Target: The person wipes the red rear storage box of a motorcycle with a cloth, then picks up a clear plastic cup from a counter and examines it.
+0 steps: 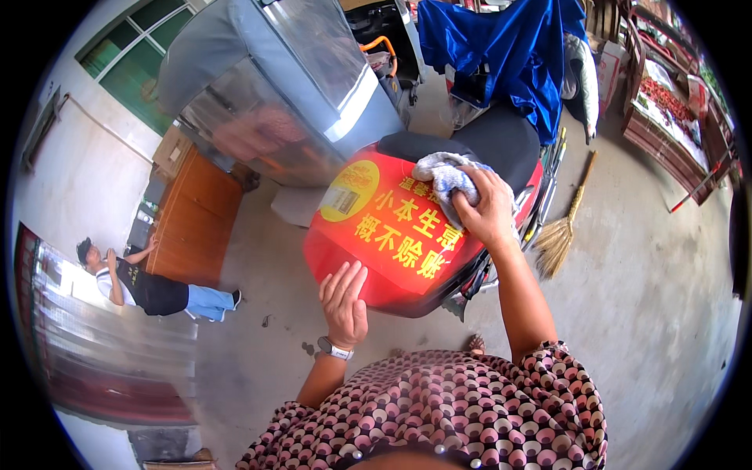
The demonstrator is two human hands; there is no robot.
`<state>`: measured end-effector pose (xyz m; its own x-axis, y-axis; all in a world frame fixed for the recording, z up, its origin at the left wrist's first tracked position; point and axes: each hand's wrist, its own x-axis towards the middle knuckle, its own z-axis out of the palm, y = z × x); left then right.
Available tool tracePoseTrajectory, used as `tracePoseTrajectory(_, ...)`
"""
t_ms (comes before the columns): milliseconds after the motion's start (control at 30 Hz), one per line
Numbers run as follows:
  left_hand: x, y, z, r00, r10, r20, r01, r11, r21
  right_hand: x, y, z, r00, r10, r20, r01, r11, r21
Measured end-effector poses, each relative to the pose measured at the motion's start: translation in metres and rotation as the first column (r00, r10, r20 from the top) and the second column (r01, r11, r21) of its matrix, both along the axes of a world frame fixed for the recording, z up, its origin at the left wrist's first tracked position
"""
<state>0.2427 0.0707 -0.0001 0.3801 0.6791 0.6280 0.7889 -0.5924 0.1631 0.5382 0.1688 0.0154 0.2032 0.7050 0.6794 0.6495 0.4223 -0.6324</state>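
My right hand (487,207) is closed on a crumpled white and blue cloth (448,174), pressed to the far right part of a red top case (380,296). A red sheet (345,236) with yellow lettering and a yellow round patch covers much of the case's upper face. The cloth and my hand hide part of the lettering. My left hand (343,304), a watch on its wrist, rests against the near left edge of the case with its fingers stretched out. Behind the case is a black scooter seat (497,139).
Beyond the scooter stands a grey covered vehicle (290,78); a blue cover (501,55) drapes the scooter's front. A straw broom (560,235) lies on the floor to the right. At far left a person (157,290) stands by a brown cabinet (200,223). A wooden bench (666,149) is at far right.
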Motion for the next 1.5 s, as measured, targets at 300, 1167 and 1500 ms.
tracePoseTrajectory(300,-0.002,0.002,0.003,0.999,-0.02,0.028,0.019,0.999,0.044,0.033,0.031,-0.032,0.931,-0.057,-0.361,-0.057,0.953,-0.298)
tracePoseTrajectory(1167,-0.028,-0.003,0.002,0.949,-0.283,0.137,0.296,0.952,-0.083,-0.064,-0.089,-0.12,0.717,-0.011,-0.697,-0.071,0.994,-0.088)
tracePoseTrajectory(1500,-0.049,-0.003,0.007,0.814,-0.477,0.331,0.537,0.836,-0.117,-0.128,-0.132,-0.078,0.951,-0.021,-0.307,-0.012,0.995,-0.103)
